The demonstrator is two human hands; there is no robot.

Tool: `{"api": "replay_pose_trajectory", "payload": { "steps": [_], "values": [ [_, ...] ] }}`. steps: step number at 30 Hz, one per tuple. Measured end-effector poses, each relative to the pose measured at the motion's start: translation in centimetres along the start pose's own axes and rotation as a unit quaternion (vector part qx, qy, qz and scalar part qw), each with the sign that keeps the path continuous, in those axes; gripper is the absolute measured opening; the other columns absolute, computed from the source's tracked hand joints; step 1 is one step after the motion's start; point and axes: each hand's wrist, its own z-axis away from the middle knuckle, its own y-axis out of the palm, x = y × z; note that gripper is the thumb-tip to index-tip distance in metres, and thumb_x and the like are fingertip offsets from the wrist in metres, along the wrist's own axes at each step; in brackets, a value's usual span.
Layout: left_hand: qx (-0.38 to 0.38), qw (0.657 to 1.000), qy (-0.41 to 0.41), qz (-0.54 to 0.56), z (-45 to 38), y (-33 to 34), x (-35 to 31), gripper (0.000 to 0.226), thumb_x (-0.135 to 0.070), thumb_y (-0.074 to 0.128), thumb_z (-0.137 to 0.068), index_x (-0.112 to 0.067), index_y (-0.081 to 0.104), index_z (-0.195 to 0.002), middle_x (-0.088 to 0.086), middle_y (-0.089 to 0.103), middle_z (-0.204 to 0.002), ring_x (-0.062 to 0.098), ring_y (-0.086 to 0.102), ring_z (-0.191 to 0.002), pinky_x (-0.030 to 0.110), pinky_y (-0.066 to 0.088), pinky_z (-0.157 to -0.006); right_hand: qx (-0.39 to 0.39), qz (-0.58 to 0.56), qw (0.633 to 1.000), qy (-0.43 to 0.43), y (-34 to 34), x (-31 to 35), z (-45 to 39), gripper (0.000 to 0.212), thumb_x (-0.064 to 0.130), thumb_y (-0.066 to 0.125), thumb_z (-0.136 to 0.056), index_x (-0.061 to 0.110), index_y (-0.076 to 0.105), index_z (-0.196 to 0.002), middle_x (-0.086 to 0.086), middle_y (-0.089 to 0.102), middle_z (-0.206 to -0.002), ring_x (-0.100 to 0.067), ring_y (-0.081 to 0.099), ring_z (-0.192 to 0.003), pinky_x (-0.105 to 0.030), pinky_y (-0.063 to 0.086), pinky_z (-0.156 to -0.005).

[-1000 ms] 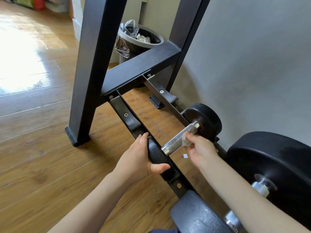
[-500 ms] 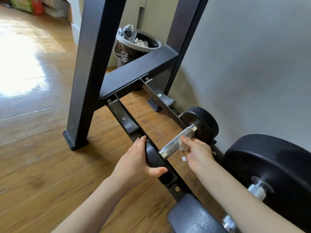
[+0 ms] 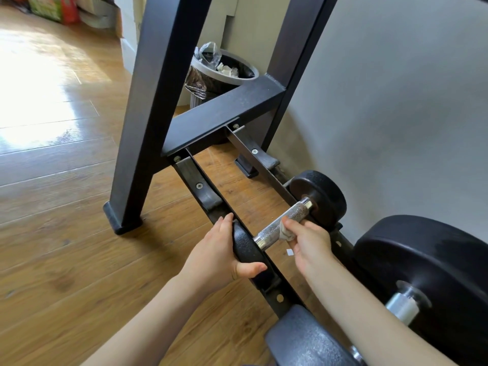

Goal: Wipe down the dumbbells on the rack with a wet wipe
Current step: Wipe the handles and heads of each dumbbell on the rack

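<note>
Centre frame | left hand (image 3: 219,256) grasps dumbbell (image 3: 282,225) head | right hand (image 3: 307,243) pinches wipe (image 3: 286,233) on handle | larger dumbbell (image 3: 422,262) lower right apparently pending

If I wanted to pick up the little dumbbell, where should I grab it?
Probably the knurled silver handle between the small dumbbell's two black ends, coming from above. It is bare on top and rough for holding, while the right hand rubs a wipe along it.
</note>
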Motion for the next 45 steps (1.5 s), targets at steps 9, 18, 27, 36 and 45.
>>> {"api": "replay_pose_trajectory", "payload": {
  "steps": [9, 18, 27, 36, 45],
  "values": [
    [-0.009, 1.000, 0.003, -0.005, -0.1, 0.2, 0.0, 0.126, -0.066, 0.075, -0.063, -0.013, 0.007, -0.155, 0.002, 0.022, -0.160, 0.017, 0.023, -0.146, 0.038, 0.032, -0.114, 0.109, 0.104, 0.988, 0.044, -0.7, -0.9, 1.2, 0.012, -0.007, 0.061, -0.084, 0.000, 0.061, -0.075, -0.006, 0.059, -0.061, -0.008, 0.058, -0.049, -0.019, 0.047, -0.052],
    [-0.004, 1.000, 0.002, -0.017, 0.0, 0.1, 0.0, 0.123, -0.064, 0.073, -0.068, -0.013, 0.004, -0.155, 0.004, 0.013, -0.162, 0.018, 0.015, -0.148, 0.034, 0.025, -0.118, 0.304, 0.463, 0.733, -0.395, -1.1, 2.4, 2.4, 0.028, 0.004, 0.065, -0.085, 0.025, 0.069, -0.102, 0.018, 0.066, -0.100, 0.003, 0.061, -0.097, -0.012, 0.047, -0.084],
    [-0.002, 1.000, 0.004, -0.019, 0.0, 0.0, 0.0, 0.124, -0.067, 0.072, -0.066, -0.013, 0.005, -0.155, 0.005, 0.015, -0.162, 0.019, 0.020, -0.147, 0.036, 0.029, -0.116, 0.308, 0.713, 0.479, -0.410, 0.2, 2.0, -0.5, 0.051, 0.023, 0.037, -0.101, 0.024, 0.023, -0.149, 0.002, 0.027, -0.137, -0.011, 0.019, -0.130, -0.031, 0.008, -0.114],
    [-0.008, 1.000, 0.003, -0.005, -0.1, 0.1, 0.0, 0.121, -0.062, 0.076, -0.066, -0.012, 0.010, -0.154, 0.003, 0.021, -0.160, 0.017, 0.022, -0.146, 0.031, 0.026, -0.116, 0.316, 0.574, 0.470, -0.592, -2.1, -1.1, -1.4, 0.048, -0.007, 0.069, -0.075, -0.003, 0.059, -0.121, -0.016, 0.063, -0.121, -0.025, 0.057, -0.115, -0.038, 0.043, -0.103],
    [-0.008, 1.000, 0.002, -0.007, 0.0, 0.1, 0.0, 0.123, -0.064, 0.075, -0.066, -0.013, 0.008, -0.155, 0.003, 0.018, -0.161, 0.017, 0.019, -0.147, 0.032, 0.024, -0.117, 0.272, 0.607, 0.388, -0.638, -2.1, -1.3, -1.5, 0.042, 0.000, 0.057, -0.079, -0.003, 0.060, -0.121, -0.015, 0.061, -0.125, -0.029, 0.057, -0.118, -0.048, 0.035, -0.102]
  ]
}}
